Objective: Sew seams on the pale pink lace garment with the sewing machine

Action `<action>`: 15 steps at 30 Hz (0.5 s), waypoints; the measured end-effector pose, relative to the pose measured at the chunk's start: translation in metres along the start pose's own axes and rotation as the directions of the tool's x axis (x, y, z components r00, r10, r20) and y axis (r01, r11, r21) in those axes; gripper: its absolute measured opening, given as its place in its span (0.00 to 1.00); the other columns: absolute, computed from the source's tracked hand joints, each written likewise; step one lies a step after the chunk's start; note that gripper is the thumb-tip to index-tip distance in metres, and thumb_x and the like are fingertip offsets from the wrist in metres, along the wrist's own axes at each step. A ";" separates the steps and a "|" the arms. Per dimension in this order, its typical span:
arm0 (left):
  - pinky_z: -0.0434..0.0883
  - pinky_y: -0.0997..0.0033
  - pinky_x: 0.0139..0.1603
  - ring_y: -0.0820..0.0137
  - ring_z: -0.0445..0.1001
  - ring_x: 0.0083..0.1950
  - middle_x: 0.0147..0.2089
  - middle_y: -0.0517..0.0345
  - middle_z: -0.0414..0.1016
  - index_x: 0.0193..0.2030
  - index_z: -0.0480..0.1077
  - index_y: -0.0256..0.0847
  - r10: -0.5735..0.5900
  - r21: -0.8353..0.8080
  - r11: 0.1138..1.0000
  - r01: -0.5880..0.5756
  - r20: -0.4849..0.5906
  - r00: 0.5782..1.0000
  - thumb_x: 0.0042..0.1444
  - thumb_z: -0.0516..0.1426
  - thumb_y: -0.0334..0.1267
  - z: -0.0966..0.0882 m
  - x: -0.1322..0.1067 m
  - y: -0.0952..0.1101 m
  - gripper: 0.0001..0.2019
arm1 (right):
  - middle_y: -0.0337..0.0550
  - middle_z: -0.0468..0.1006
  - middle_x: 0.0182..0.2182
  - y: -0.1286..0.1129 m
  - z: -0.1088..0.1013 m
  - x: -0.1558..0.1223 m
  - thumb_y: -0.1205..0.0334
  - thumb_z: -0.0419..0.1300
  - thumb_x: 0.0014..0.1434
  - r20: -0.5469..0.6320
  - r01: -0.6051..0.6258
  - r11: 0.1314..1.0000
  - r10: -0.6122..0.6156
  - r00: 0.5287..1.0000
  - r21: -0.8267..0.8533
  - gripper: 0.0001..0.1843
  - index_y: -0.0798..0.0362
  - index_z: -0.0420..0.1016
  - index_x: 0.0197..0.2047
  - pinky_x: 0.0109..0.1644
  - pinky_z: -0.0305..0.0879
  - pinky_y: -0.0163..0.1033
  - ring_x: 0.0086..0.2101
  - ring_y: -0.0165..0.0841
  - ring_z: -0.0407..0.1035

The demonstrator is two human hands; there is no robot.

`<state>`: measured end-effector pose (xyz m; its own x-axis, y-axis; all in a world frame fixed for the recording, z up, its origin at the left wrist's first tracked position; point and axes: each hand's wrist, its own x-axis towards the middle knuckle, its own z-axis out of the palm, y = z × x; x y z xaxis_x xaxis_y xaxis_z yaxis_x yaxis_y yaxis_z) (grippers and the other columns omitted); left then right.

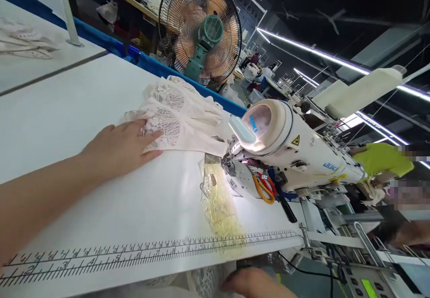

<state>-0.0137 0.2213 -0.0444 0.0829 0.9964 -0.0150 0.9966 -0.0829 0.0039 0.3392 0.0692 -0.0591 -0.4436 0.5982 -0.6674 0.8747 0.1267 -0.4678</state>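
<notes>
My left hand [124, 145] lies on the white table with its fingers spread, the fingertips resting on the near edge of a pale lace garment [198, 130]. That garment has lace cup-shaped panels and reaches to the needle area of a white sewing machine [278, 132]. Below the table's front edge, my right hand [260, 283] is partly cut off by the frame. It touches or lies right beside another piece of pale lace fabric [204, 282]; its fingers are mostly hidden, so its grip cannot be made out.
Yellowish tape [220, 199] covers the table by the needle. Orange-and-red-handled scissors [265, 188] lie under the machine arm. A printed ruler [154, 251] runs along the front edge. A large fan [201, 31] stands behind; more fabric [27, 40] lies far left. A person in yellow [384, 161] is at right.
</notes>
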 end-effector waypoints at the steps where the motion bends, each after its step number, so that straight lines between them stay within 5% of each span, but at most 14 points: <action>1: 0.59 0.50 0.60 0.49 0.55 0.66 0.68 0.39 0.48 0.66 0.53 0.49 -0.002 -0.015 1.000 0.002 0.005 1.000 0.63 0.47 0.50 0.001 0.001 -0.001 0.26 | 0.45 0.78 0.47 0.001 0.004 0.004 0.64 0.63 0.48 -0.031 -0.047 0.998 0.046 0.998 -0.032 0.21 0.48 0.77 0.48 0.53 0.64 0.40 0.48 0.45 0.71; 4: 0.60 0.50 0.60 0.47 0.57 0.64 0.68 0.41 0.48 0.66 0.55 0.47 -0.011 -0.073 0.997 0.010 -0.023 1.000 0.63 0.47 0.50 0.005 0.002 -0.004 0.26 | 0.52 0.68 0.57 0.008 0.015 0.014 0.65 0.62 0.49 -0.144 -0.180 0.982 0.170 0.975 -0.064 0.33 0.50 0.66 0.60 0.59 0.58 0.46 0.56 0.50 0.62; 9: 0.61 0.51 0.59 0.49 0.59 0.63 0.68 0.44 0.48 0.66 0.55 0.46 -0.025 -0.136 0.991 0.016 -0.063 0.998 0.63 0.46 0.50 0.008 0.003 -0.005 0.25 | 0.52 0.71 0.54 0.020 0.030 0.023 0.57 0.55 0.59 -0.183 -0.230 0.973 0.224 0.957 -0.012 0.24 0.51 0.67 0.58 0.61 0.55 0.48 0.56 0.48 0.61; 15: 0.62 0.52 0.59 0.49 0.60 0.63 0.68 0.46 0.49 0.66 0.55 0.48 -0.038 -0.102 0.994 0.035 -0.022 0.999 0.63 0.46 0.50 0.005 0.002 -0.004 0.25 | 0.49 0.68 0.57 0.025 0.037 0.026 0.54 0.55 0.60 -0.199 -0.227 0.972 0.234 0.952 0.060 0.25 0.48 0.65 0.60 0.62 0.53 0.47 0.58 0.46 0.59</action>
<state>-0.0175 0.2239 -0.0490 0.0452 0.9990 0.0072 0.9934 -0.0457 0.1053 0.3418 0.0585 -0.1099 -0.1786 0.7562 -0.6295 0.9391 -0.0599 -0.3384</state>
